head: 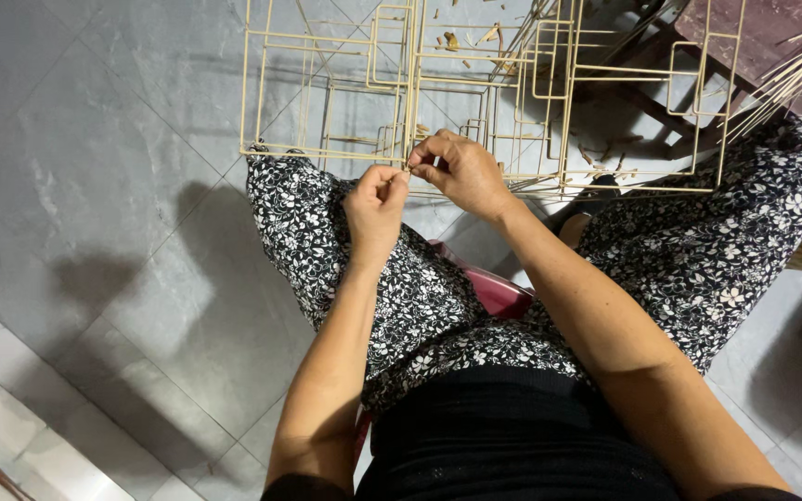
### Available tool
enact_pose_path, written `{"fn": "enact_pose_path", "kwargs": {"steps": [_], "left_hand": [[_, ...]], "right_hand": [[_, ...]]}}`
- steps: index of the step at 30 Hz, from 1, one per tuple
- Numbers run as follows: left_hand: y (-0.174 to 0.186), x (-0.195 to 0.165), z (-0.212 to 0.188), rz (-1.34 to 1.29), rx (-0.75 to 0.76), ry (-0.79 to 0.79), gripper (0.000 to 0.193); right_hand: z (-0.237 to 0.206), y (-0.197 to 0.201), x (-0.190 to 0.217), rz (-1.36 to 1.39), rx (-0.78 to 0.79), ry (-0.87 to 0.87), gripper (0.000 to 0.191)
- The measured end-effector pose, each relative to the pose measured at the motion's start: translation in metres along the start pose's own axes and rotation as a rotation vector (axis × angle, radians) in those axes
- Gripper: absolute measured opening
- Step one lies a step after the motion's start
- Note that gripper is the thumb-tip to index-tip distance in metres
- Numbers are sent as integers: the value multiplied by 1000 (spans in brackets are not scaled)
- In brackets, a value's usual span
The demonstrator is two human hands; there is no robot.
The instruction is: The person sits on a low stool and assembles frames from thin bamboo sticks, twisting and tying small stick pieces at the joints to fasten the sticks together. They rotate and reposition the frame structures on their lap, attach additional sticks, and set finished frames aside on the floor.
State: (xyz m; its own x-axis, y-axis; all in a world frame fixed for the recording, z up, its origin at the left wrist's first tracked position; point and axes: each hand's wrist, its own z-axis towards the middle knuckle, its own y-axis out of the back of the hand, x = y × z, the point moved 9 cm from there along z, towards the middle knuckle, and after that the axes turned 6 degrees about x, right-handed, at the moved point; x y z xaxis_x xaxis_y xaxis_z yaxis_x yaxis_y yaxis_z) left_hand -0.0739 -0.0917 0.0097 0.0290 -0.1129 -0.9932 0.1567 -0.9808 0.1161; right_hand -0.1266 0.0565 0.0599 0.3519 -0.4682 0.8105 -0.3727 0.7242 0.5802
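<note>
Both hands (420, 186) pinch a bamboo frame (485, 83) above grey floor tiles (95, 186).

No packages, labels, signs or screens show anywhere in this view.

One view only — the head camera looks steeply down from above the person's own lap, close to both forearms. The left hand (375, 206) and right hand (461, 172) sit at centre, with floor beyond them.
</note>
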Motion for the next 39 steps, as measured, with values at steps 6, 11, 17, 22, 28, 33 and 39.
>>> {"fn": "enact_pose_path", "kwargs": {"steps": [6, 11, 17, 22, 28, 33, 39], "left_hand": [[0, 24, 2, -343, 93, 294, 10], [4, 14, 6, -94, 116, 130, 13], [1, 22, 3, -53, 116, 75, 13], [0, 19, 1, 34, 72, 46, 13], [-1, 21, -2, 47, 52, 59, 10], [-4, 7, -8, 6, 29, -29, 8], [-1, -6, -9, 78, 64, 9, 17]], "right_hand": [[0, -8, -26, 182, 64, -181, 20], [-6, 1, -12, 216, -18, 29, 17], [-13, 7, 0, 16, -156, 62, 11], [-26, 9, 27, -185, -358, 127, 14], [-42, 5, 47, -194, -415, 126, 15], [-51, 3, 68, -243, -333, 212, 30], [-54, 8, 63, -192, -229, 228, 45]]}}
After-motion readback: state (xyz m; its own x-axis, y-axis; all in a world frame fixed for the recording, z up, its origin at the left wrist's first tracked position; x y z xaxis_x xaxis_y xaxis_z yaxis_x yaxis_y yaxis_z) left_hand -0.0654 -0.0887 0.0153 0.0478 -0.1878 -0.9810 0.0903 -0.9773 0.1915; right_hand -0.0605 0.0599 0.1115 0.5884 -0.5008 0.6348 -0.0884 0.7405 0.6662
